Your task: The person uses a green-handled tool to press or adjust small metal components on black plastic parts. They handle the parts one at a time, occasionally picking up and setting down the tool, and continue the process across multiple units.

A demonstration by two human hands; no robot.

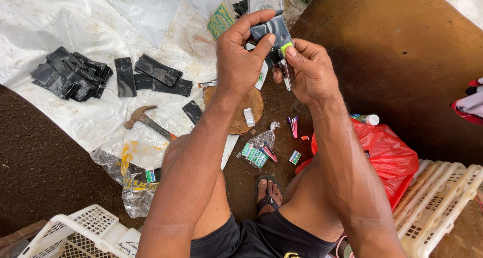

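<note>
One small black plastic pouch, thin, limp, slick, held up before the chest; left hand fingers pinched its top edge, right hand fingers gripped a green-tipped tool against it. More pouches and hammer lay below.

The pile of pouches lies far left on the plastic sheet; the hammer sits below it; the bag lies right, beside the crate.
</note>
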